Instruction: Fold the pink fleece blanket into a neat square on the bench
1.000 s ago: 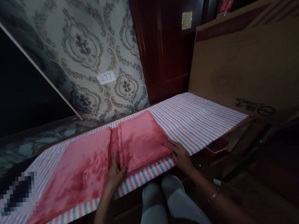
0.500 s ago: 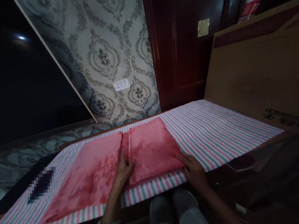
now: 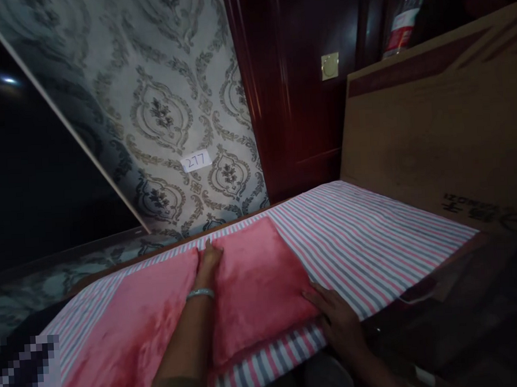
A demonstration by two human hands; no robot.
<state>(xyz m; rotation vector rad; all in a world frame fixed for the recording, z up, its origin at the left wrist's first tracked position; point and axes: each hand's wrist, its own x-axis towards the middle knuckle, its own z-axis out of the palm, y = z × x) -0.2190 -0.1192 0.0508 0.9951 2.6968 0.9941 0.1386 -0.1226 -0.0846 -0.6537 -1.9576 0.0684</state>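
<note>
A pink plush cloth with darker red patches lies on the striped sheet, folded in two panels, a right panel [image 3: 259, 286] and a left panel [image 3: 151, 303], with a narrow gap between them. My left hand [image 3: 210, 256] reaches along that gap to the far edge, touching the right panel's far left corner. Its thumb stands apart from the fingers, and my forearm covers part of the gap. At the right panel's near right corner rests my right hand [image 3: 336, 316], fingers stretched over the cloth's edge; its thumb cannot be made out.
The striped sheet [image 3: 364, 234] covers the table. A large cardboard box [image 3: 432, 126] stands at the right, with a plastic bottle [image 3: 400, 33] behind its top edge. Patterned wallpaper [image 3: 163, 112] and a dark red wood panel [image 3: 293, 116] rise behind. A dark screen [image 3: 35, 153] fills the left.
My left hand has slid away from me along the gap, from the middle of the panels to their far edge. My right hand stays at the same corner. The view has shifted somewhat.
</note>
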